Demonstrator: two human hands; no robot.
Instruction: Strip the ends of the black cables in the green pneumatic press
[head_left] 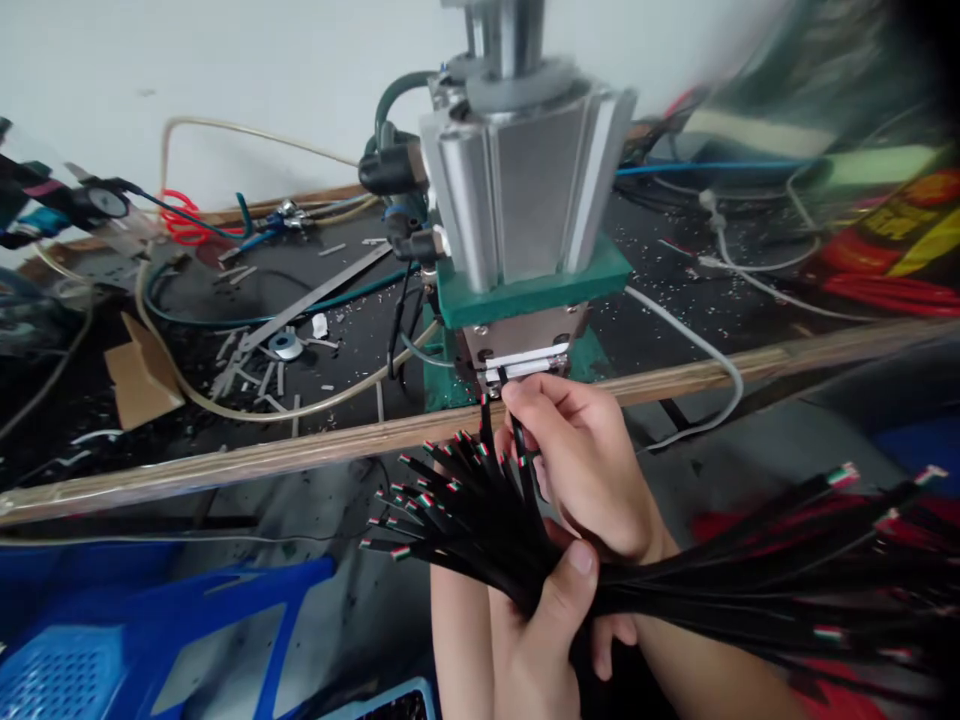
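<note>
A thick bundle of black cables (495,540) runs across my lap, its cut ends fanned out with red, green and white wire tips showing. My left hand (551,620) wraps round the bundle from below, thumb on top. Above it, my right hand (589,460) pinches a single black cable (504,376) between thumb and fingers. That cable's end points into the slot at the front of a pneumatic press (525,190), a silver cylinder block on a green plate. Whether the tip is inside the slot I cannot tell.
The black workbench (352,370) has a wooden front edge and scattered scraps. On it are a steel ruler (322,293), a tape roll (285,346), folded cardboard (142,372) and air hoses. More cable ends (829,633) spread right. Blue plastic crates (60,670) stand lower left.
</note>
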